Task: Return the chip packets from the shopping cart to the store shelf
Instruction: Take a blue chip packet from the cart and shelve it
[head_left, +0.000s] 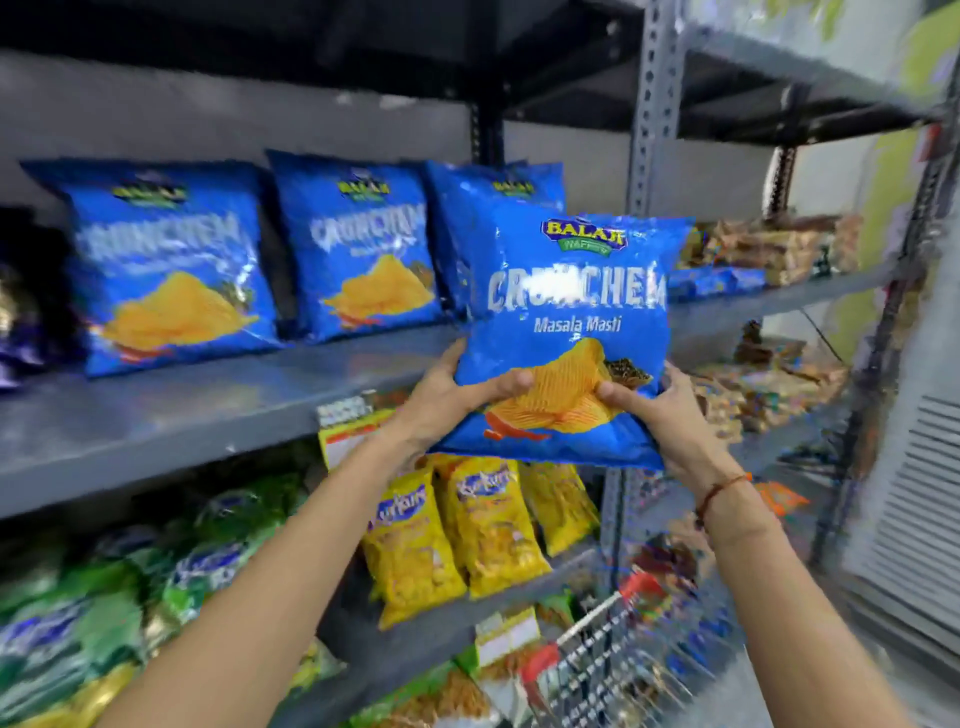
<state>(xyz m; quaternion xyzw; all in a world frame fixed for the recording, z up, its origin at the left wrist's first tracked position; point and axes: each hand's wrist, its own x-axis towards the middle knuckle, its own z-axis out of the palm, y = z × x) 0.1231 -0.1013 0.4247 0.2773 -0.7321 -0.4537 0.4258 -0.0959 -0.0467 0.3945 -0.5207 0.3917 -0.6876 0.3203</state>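
A blue chip packet (566, 332), printed "Crunchem Masala Masti", is held upright in the air in front of a grey metal shelf (171, 410), gripped at its lower edge by both hands. In the head view, the left hand (452, 400) clasps the packet's lower left corner, thumb across the front and fingers tucked behind. The right hand (660, 415) closes on the lower right corner in the same way, thumb pressed to the printed chips. A thin red thread (719, 493) circles the right wrist.

The held packet is just beside the shelf's front edge and partly covers a third blue packet (467, 218) standing behind it. Two more blue packets of the same kind stand leaning on the shelf to the left, one at the far left (166, 265) and one in the middle (363, 244). They are blurred, though the same logo can be made out.

On the shelf below, yellow snack packets (467, 525) stand in a row under the hands, with green packets (156, 582) further left. At lower right, the wire rim of a shopping cart (613, 639) with red corner pieces shows between the forearms. Brown-wrapped goods (769, 249) lie on the neighbouring rack to the right.
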